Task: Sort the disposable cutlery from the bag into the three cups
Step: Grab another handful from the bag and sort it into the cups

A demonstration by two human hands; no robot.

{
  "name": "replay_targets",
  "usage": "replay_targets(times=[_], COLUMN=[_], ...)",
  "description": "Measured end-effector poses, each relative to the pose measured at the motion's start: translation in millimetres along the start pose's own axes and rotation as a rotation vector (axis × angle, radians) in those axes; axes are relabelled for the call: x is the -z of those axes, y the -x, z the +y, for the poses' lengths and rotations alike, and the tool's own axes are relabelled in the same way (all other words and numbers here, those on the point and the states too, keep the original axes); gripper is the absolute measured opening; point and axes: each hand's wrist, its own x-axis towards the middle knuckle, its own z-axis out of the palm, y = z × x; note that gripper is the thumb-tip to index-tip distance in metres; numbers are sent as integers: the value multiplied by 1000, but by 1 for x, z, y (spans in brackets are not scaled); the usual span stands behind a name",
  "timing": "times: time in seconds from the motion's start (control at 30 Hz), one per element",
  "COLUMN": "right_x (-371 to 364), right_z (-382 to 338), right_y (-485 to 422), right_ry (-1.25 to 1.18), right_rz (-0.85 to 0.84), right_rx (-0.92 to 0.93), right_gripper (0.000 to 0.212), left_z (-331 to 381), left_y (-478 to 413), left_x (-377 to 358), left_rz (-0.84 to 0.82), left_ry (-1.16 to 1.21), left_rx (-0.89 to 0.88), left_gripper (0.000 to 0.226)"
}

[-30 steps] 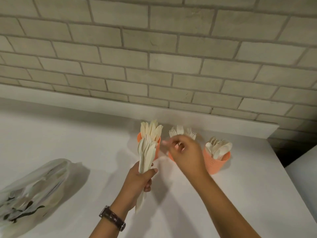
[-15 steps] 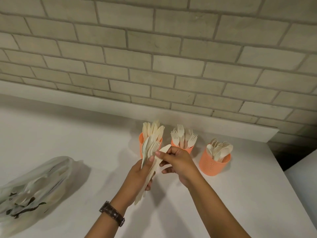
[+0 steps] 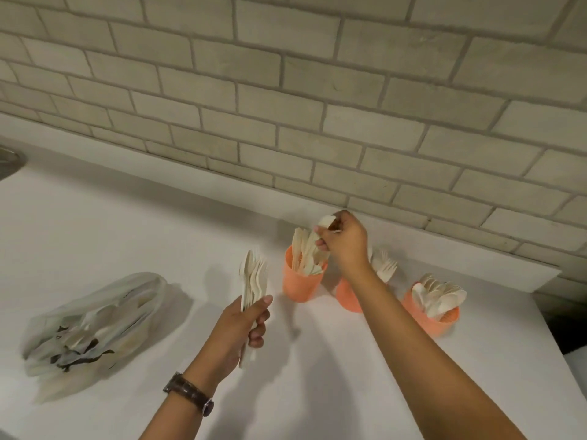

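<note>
Fingers of right hand (image 3: 346, 246) pinch one utensil (image 3: 325, 221) above leftmost cup (image 3: 300, 285); left hand (image 3: 238, 328) grips cutlery bundle (image 3: 252, 281).

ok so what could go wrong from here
1. The right hand pinches a piece over the left cup, which looks packed. Forcing it in could tip the cup or flick cutlery out.
2. The right forearm crosses just above the middle cup. A low pull-back might knock it over.
3. The left hand grips a fanned bundle by its lower ends, so a piece could slip out.
</note>
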Motion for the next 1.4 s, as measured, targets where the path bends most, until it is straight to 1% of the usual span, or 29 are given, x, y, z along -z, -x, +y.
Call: replay_targets(times=[0.07, 0.1, 0.17, 0.2, 0.27, 0.3, 0.33, 0.37, 0.43, 0.47, 0.57, 0.67, 0.77, 0.87, 1.0, 1.1, 1.27, 1.4], right_x=[-14, -15, -9, -2, 12, 19, 25, 31, 42, 48, 66, 80, 91, 100, 105, 106, 109, 111], right_z=[17, 20, 15, 9, -2, -3, -3, 0, 8, 12, 24, 32, 38, 39, 38, 39, 43, 46], right_y=[2, 3, 7, 13, 31, 42, 54, 67, 87, 94, 110, 123, 131, 133, 132, 130, 122, 115], right_ry=[115, 146, 175, 174, 157, 133, 99, 63, -17, -63, -213, -283, -328, -351, -418, -463, -478, -562], right_rz=[-93, -85, -4, 37, 66, 43, -6, -68, -172, -189, -126, -82, -11, 62, 80, 46, -113, -171], right_rx=[-87, -80, 15, 80, 185, 208, 197, 149, -3, -72, -187, -261, -293, -310, -310, -307, -350, -368], right_gripper=[27, 30, 37, 37, 28, 21, 18, 20, 16, 12, 15, 21, 19, 15, 12, 13, 20, 11], left_z=[1, 1, 2, 2, 2, 1, 0, -1, -3, -4, -10, -17, -21, -23, -22, -19, -16, -12], left_y=[2, 3, 4, 4, 3, 2, 1, 0, 0, 0, 2, 4, 7, 7, 6, 7, 7, 5], left_x=[-1, -1, -2, -2, -6, -9, -14, -19, -31, -37, -55, -70, -84, -94, -103, -103, -96, -92], left_rz=[-58, -83, -132, -161, -213, -229, -243, -255, -284, -302, -367, -423, -456, -458, -450, -448, -414, -423], left_ry=[42, 56, 93, 126, 197, 208, 197, 168, 82, 46, -28, -100, -156, -229, -299, -321, -333, -342], left_rx=[24, 38, 72, 92, 132, 147, 157, 163, 173, 182, 230, 262, 246, 170, 65, 30, 11, 14], left_gripper=[13, 13, 11, 9, 13, 15, 16, 17, 18, 17, 16, 17, 20, 21, 23, 22, 23, 26])
